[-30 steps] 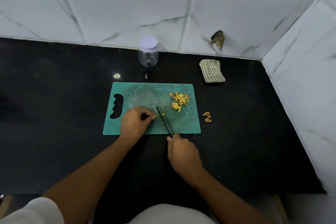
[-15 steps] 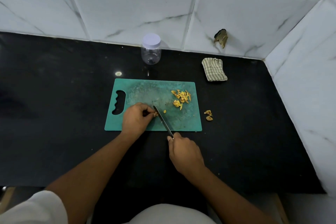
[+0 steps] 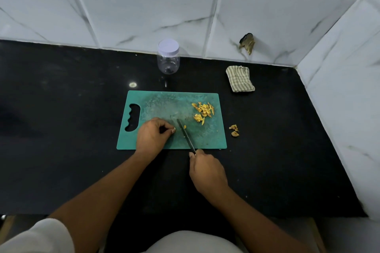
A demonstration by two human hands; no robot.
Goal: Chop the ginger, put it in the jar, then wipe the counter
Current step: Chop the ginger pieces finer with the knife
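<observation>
Head view, near to far. Two hands are in frame over one black counter (image 3: 61,129). Right hand (image 3: 206,170): grip closed around the handle of one knife (image 3: 186,135), the hand sitting just off the near edge of one green cutting board (image 3: 156,100). The blade runs up and left from that grip onto the board, its tip beside the left fingertips. Left hand (image 3: 152,136): resting on the near left part of the board, grip pinched narrow on one small ginger piece (image 3: 173,130), only a pale sliver of which shows at the fingertips. One loose ginger chip (image 3: 184,127) lies just right of the blade.

Farther from the right grip, up and to the right, one pile of chopped ginger (image 3: 203,112) lies on the far right part of the board; the slices overlap, so the count cannot be told. Off the board's right edge, two clumps of ginger scraps (image 3: 234,130) lie on the counter.

Beyond the board: one clear jar (image 3: 168,61) with its pale lid on stands upright near the tiled wall, beyond the left grip. One folded striped cloth (image 3: 239,81) lies to the far right of both grips.
</observation>
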